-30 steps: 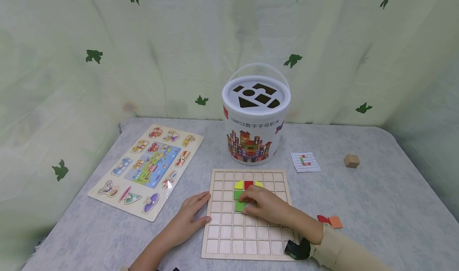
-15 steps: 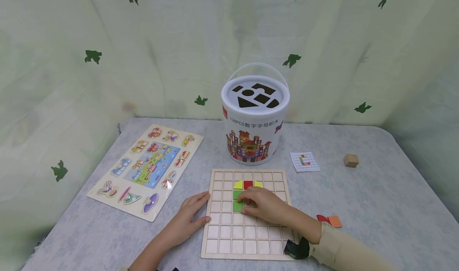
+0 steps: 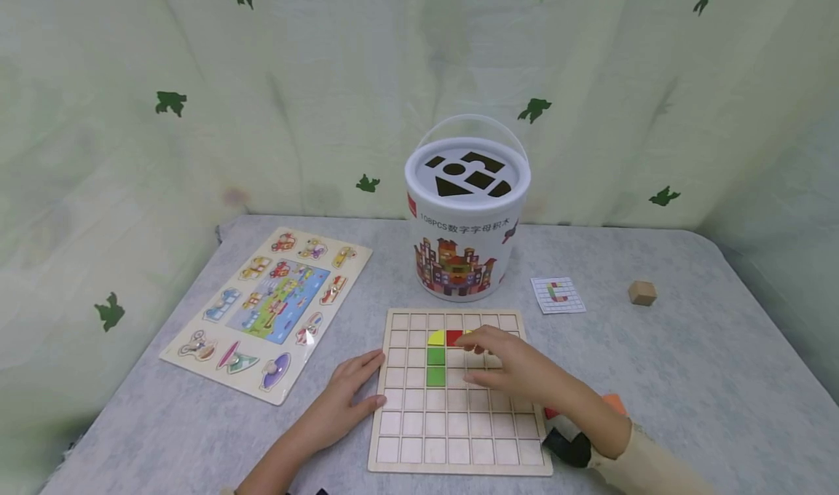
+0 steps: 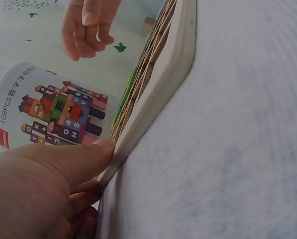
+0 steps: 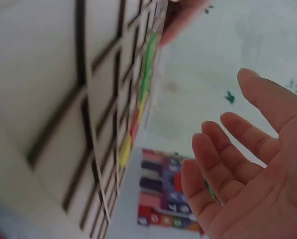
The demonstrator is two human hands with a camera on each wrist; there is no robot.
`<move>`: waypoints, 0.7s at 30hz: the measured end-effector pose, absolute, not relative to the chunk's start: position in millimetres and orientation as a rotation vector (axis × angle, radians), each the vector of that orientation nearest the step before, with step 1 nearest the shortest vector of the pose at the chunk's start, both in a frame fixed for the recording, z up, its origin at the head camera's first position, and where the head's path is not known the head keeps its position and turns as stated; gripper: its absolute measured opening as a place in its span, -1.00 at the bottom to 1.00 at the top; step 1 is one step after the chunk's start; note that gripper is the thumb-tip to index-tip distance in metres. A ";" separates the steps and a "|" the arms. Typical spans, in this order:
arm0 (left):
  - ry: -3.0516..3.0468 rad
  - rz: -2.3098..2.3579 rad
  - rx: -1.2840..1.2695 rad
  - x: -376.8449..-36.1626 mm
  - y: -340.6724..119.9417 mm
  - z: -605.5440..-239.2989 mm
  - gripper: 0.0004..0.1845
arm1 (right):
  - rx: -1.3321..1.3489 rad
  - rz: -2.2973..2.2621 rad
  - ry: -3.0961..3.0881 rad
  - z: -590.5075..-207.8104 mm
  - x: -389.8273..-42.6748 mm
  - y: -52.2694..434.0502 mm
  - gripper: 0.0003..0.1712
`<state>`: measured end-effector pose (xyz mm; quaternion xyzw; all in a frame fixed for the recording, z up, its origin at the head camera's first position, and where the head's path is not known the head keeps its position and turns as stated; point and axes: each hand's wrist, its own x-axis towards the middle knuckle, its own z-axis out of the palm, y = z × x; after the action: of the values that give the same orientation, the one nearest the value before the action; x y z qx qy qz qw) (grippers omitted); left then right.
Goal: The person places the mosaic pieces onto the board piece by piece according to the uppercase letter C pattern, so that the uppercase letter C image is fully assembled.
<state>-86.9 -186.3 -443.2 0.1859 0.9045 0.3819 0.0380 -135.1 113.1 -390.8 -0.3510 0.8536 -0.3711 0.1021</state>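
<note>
Hovering above the middle of the wooden grid board [image 3: 459, 408], my right hand [image 3: 518, 371] holds nothing, its fingers loosely spread and half curled, fingertips pointing toward the left of the frame. The two green tiles [image 3: 435, 366] sit one below the other in the board's cells just left of those fingertips, their column running up and down the frame beneath the yellow and red tiles [image 3: 446, 338], so this hand is the nearer one. My left hand [image 3: 350, 397] lies flat with straight fingers against the board's left edge, gripping nothing.
</note>
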 end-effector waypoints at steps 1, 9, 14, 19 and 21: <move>2.776 1.170 0.571 -87.0 -186.2 -443.1 -0.32 | -1.026 -1.108 2.536 -388.2 -133.8 118.2 -0.49; 2.769 1.178 0.561 -87.3 -186.3 -444.1 -0.31 | -0.891 -1.090 2.672 -384.6 -119.2 162.3 -0.48; 2.771 1.181 0.566 -87.4 -186.6 -444.9 -0.32 | -0.866 -1.090 2.703 -395.1 -109.0 186.7 -0.46; 2.770 1.180 0.569 -87.4 -187.2 -445.4 -0.31 | -0.829 -1.077 2.683 -407.7 -101.4 204.4 -0.46; 2.769 1.180 0.571 -87.5 -187.4 -445.5 -0.32 | -0.787 -1.055 2.670 -411.9 -99.5 208.7 -0.45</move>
<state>-87.5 -187.4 -445.5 0.1861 0.9032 0.3849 0.0388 -99.5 208.7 -411.9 -0.2636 0.8938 -0.3533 0.0822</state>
